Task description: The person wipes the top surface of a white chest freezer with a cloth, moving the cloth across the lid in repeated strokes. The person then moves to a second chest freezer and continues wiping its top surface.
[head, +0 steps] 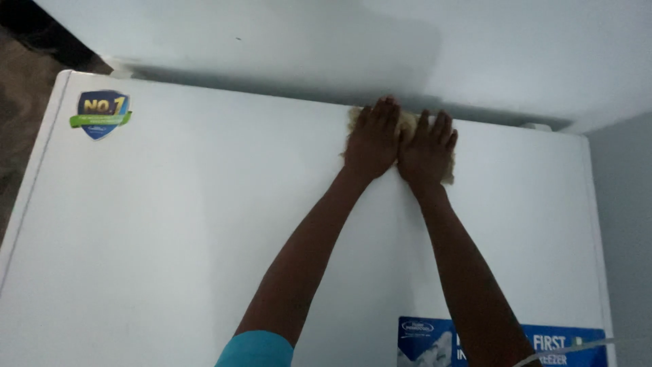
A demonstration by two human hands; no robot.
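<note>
Both of my hands lie flat, side by side, on a tan cloth (409, 122) at the far edge of a white chest freezer lid (170, 224). My left hand (372, 139) covers the cloth's left part, fingers together and pointing away from me. My right hand (427, 146) presses the right part, touching the left hand. Only the cloth's edges show around and between the hands. My left arm wears a teal sleeve (256, 350).
A shield-shaped blue and green sticker (100, 113) sits at the lid's far left corner. A blue label (435, 342) lies near the front right. A white wall (407, 47) rises behind the lid, and dark floor (20, 102) shows at the left.
</note>
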